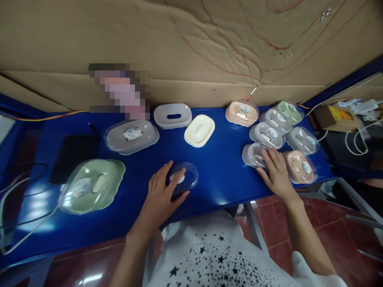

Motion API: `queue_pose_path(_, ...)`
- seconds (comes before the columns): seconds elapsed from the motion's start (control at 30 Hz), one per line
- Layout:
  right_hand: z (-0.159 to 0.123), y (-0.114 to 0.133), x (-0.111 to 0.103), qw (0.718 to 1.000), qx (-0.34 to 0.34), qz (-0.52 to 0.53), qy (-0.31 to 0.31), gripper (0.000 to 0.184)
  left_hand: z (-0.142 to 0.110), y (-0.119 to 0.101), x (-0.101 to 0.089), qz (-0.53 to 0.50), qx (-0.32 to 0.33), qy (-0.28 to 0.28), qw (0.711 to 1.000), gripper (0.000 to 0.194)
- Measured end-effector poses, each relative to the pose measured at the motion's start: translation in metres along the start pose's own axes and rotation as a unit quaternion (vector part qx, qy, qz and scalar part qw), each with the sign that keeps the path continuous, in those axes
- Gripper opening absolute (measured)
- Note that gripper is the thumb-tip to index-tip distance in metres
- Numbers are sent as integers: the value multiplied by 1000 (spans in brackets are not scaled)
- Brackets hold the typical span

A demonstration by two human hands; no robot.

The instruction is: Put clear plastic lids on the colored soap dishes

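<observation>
My left hand point(163, 195) rests on a clear plastic lid point(187, 177) that lies on the blue table point(221, 167), fingers spread flat over its left side. My right hand point(277, 171) lies with fingers stretched out on a grey lidded soap box point(253, 154) at the near edge of a cluster of several lidded soap boxes point(278, 131). A cream inner tray point(199, 130) and a white soap box base point(172, 115) sit apart in the middle back of the table.
A green lidded soap box point(89, 185) and a grey lidded one point(131, 136) lie on the left. A black phone-like slab point(72, 155) and white cables point(18, 223) are at far left. Cardboard point(191, 44) walls the back. A cluttered box point(338, 117) stands at right.
</observation>
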State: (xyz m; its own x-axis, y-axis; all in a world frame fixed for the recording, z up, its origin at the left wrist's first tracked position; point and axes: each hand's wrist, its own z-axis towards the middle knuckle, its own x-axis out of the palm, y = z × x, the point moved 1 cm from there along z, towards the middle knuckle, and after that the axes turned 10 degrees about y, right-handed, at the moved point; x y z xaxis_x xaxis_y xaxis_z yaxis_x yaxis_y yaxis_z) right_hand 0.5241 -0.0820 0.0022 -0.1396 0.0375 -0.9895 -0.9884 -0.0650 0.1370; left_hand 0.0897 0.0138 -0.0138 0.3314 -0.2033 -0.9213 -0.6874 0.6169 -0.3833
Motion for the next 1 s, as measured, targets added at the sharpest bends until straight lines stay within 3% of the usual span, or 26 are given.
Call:
queue_pose_path(0.1, 9, 14, -7, 1000, 9, -2, -26, 80, -6, 2, 1, -38, -12, 10, 999, 68)
queue_pose_path(0.2, 47, 47, -12, 998, -28, 28, -53, 71, -7, 7, 3, -29, -20, 12, 999, 81)
queue_pose_path(0.37, 141, 120, 8, 986, -152, 18, 60, 58, -9, 11, 3, 24, -24, 13, 999, 81)
queue_pose_path(0.47, 170, 148, 18, 976, -189, -4, 112, 48, -20, 13, 3, 12, -53, -7, 999, 74)
queue_pose_path(0.63, 159, 158, 20, 948, -282, 77, 127, 42, -38, 19, 4, -15, -93, -66, 993, 73)
queue_pose_path(0.73, 147, 155, 19, 928, -309, 169, 122, 45, -33, 18, 0, -37, -81, -86, 992, 73)
queue_pose_path(0.8, 143, 151, 19, 934, -286, 194, 95, 45, -23, 16, -6, -51, -71, -94, 992, 73)
queue_pose_path(0.9, 140, 142, 22, 966, -215, 128, 60, 49, -7, 17, -15, -31, -60, -99, 993, 72)
queue_pose_path(1.0, 139, 133, 23, 970, -214, 53, 101, 63, -1, 23, -18, 7, -72, -100, 992, 70)
